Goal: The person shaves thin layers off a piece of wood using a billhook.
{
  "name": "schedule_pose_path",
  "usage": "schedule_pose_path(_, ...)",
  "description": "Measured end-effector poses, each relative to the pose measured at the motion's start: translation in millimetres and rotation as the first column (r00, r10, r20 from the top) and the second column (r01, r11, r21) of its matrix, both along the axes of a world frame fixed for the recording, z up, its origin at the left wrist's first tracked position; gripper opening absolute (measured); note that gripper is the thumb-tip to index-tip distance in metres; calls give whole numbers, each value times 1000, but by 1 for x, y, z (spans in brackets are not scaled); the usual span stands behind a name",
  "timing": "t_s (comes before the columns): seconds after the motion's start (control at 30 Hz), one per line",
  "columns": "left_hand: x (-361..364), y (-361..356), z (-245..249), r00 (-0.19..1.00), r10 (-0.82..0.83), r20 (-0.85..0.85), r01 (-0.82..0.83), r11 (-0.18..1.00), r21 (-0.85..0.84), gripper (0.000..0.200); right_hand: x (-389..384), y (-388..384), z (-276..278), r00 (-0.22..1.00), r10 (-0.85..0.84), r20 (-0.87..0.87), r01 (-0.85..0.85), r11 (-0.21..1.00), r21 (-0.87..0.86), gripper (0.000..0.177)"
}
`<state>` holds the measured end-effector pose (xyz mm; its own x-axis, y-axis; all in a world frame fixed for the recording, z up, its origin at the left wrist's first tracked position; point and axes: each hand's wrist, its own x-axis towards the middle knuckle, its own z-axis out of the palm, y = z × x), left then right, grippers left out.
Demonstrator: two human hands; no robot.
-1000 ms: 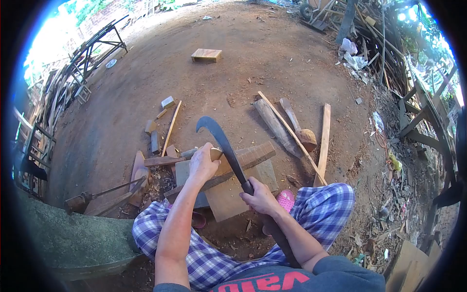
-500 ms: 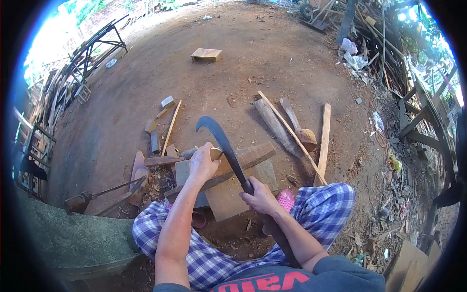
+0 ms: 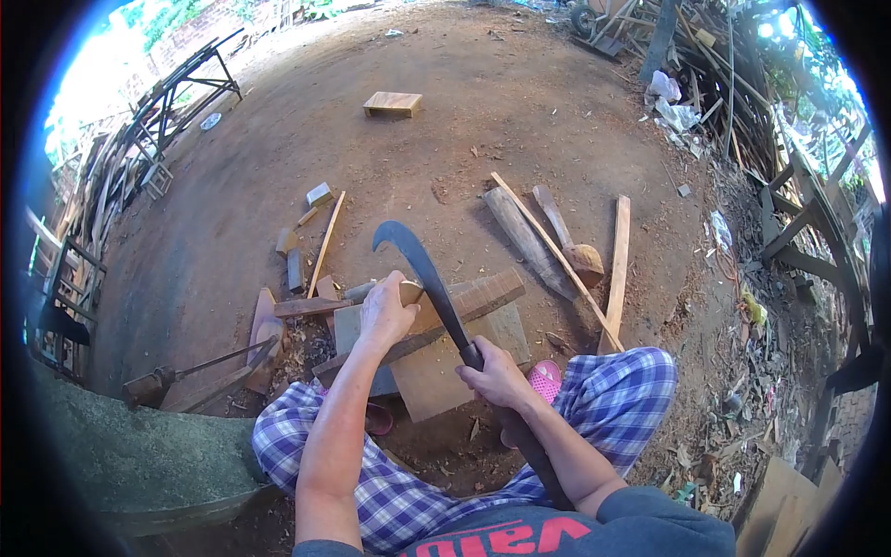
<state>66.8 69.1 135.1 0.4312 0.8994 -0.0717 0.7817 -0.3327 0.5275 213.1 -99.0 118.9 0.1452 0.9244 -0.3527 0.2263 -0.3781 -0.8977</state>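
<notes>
My left hand (image 3: 386, 314) is closed around a small pale wood piece (image 3: 410, 293), above a long wooden beam (image 3: 483, 299). That beam lies slanted across a board (image 3: 436, 385) and a block between my feet. My right hand (image 3: 494, 374) is wrapped round the dark handle of a hooked blade (image 3: 429, 278), whose long handle runs back under my right forearm. The curved tip points up and to the left, and the blade crosses over the beam, close to the right side of the wood piece.
A bow saw (image 3: 213, 367) and wood offcuts lie at the left. Sticks, a thick log (image 3: 531, 243) and a wooden mallet (image 3: 583, 263) are on the ground at the right. A small wooden stool (image 3: 393, 103) stands farther ahead. A curved grey-green slab (image 3: 158, 455) is at lower left.
</notes>
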Motion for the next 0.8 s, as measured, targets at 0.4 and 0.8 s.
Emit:
schedule_pose_path(0.4, -1, 2, -3, 1000, -4, 5, 5, 1000, -24, 45, 0, 0, -1, 1000, 0, -2, 1, 1000, 6, 27)
schedule_pose_path(0.8, 0, 1, 0, 1000, -4, -3, 4, 1000, -23, 44, 1, 1, -2, 1000, 3, 9, -3, 1000, 6, 28)
